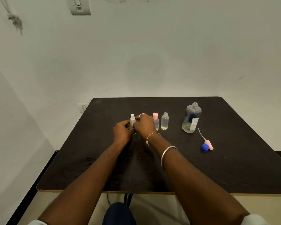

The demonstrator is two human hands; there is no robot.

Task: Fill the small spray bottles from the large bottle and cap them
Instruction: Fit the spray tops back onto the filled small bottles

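A small clear spray bottle with a white spray top [132,119] stands on the dark table [234,168], gripped from both sides by my left hand [122,132] and my right hand [144,125]. Behind my right hand peeks a purple cap [143,113] of a bottle that is mostly hidden. To the right stand a small bottle with a pink cap [155,120] and an uncapped small bottle [165,121] with a little liquid. The large clear bottle [191,118] stands open, partly filled, further right.
A pink spray head with a white tube [207,142] lies beside a blue cap [204,147] on the table's right side. A white wall with a socket [83,107] rises behind the table. My knee shows under the near edge.
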